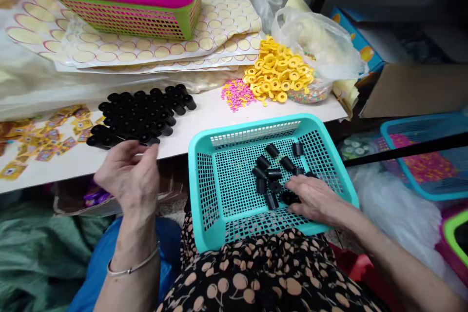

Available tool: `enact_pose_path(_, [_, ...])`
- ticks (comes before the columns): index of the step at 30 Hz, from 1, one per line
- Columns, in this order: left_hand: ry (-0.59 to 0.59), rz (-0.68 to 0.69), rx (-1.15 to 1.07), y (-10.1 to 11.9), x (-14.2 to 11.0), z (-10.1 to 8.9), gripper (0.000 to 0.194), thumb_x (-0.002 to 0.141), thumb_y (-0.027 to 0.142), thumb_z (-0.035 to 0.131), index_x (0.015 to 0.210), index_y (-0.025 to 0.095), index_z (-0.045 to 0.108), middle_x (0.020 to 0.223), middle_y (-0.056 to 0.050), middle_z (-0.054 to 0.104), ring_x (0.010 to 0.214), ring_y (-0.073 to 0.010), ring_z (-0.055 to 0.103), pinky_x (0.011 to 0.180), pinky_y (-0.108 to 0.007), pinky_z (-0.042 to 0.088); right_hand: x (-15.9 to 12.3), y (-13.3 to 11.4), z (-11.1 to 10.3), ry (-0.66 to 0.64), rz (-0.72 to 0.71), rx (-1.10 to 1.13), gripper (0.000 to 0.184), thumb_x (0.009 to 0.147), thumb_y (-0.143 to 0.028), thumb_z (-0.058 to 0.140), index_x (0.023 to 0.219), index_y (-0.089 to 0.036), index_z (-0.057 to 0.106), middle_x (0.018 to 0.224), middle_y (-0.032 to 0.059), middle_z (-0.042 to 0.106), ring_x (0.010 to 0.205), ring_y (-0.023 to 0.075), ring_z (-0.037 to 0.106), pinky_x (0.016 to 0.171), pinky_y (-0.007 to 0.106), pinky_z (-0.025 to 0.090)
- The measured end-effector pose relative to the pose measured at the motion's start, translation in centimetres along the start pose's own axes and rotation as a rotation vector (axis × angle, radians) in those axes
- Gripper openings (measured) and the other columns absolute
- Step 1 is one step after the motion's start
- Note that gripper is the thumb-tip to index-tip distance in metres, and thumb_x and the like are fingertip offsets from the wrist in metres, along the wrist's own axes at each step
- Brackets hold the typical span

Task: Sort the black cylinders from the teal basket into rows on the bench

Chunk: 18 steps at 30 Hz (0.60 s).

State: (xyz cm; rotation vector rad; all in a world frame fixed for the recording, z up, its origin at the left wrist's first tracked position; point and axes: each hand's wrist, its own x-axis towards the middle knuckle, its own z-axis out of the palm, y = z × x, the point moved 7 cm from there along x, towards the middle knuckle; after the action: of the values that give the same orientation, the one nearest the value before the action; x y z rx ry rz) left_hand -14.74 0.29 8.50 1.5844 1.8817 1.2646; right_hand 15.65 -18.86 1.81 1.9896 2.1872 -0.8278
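Note:
My left hand (129,175) is at the front edge of the white table, thumb and fingers closed around a small black plastic cylinder (152,141). Right beside it, a block of several black cylinders (137,112) stands upright in close rows. A turquoise plastic basket (206,187) rests on my lap. Inside it, several loose black cylinders (271,201) lie tipped in different directions. My right hand (310,197) reaches into the basket from the right, fingers stretched out over the cylinders and touching some; its fingertips partly cover them.
Yellow ring-shaped pieces (280,70) and tiny pink and yellow bits (237,94) are heaped on the table. Small printed packets (54,134) lie left. Stacked pink and green baskets (146,19) stand on sticker sheets (226,34). A cardboard box (413,90) is at right.

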Motion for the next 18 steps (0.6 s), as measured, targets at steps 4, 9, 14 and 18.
enact_pose_path(4, [-0.465, 0.226, -0.125, 8.2, -4.0, 5.0, 0.025, 0.068, 0.035, 0.067, 0.085, 0.016, 0.064, 0.068, 0.001, 0.059, 0.055, -0.0106, 0.050, 0.051, -0.022, 0.040, -0.3, 0.2, -0.3, 0.083, 0.015, 0.039, 0.014, 0.073, -0.014, 0.054, 0.082, -0.017, 0.064, 0.081, 0.0074, 0.067, 0.079, 0.0231, 0.060, 0.072, 0.036, 0.045])
enact_pose_path(9, [-1.136, 0.684, 0.116, 14.0, -9.8, 11.6, 0.016, 0.076, 0.033, 0.059, 0.074, 0.018, 0.063, 0.062, 0.001, 0.054, 0.056, -0.0123, 0.046, 0.053, -0.026, 0.037, -5.8, 5.8, -3.8, 0.611, 0.228, 0.646, 0.031, 0.077, -0.027, 0.061, 0.107, -0.020, 0.061, 0.079, 0.0010, 0.061, 0.066, 0.0157, 0.055, 0.061, 0.029, 0.046])
enact_pose_path(14, [-1.517, 1.172, 0.177, 16.8, -17.1, 17.4, 0.012, 0.074, 0.013, 0.047, 0.073, 0.017, 0.058, 0.074, -0.003, 0.058, 0.070, -0.0154, 0.050, 0.068, -0.029, 0.040, -11.3, 8.6, -2.9, 0.978, 0.404, 0.864, 0.039, 0.072, -0.028, 0.070, 0.109, -0.022, 0.058, 0.078, -0.0004, 0.058, 0.065, 0.0134, 0.052, 0.058, 0.026, 0.045])
enact_pose_path(18, [-1.622, 1.432, 0.229, 16.7, -22.9, 21.6, 0.018, 0.068, 0.005, 0.045, 0.078, 0.014, 0.058, 0.085, -0.008, 0.060, 0.083, -0.0197, 0.050, 0.075, -0.031, 0.041, -12.1, 8.3, -1.1, 1.056, 0.436, 0.873, 0.032, 0.075, -0.026, 0.068, 0.105, -0.023, 0.060, 0.070, -0.0028, 0.052, 0.060, 0.0119, 0.049, 0.056, 0.026, 0.042])
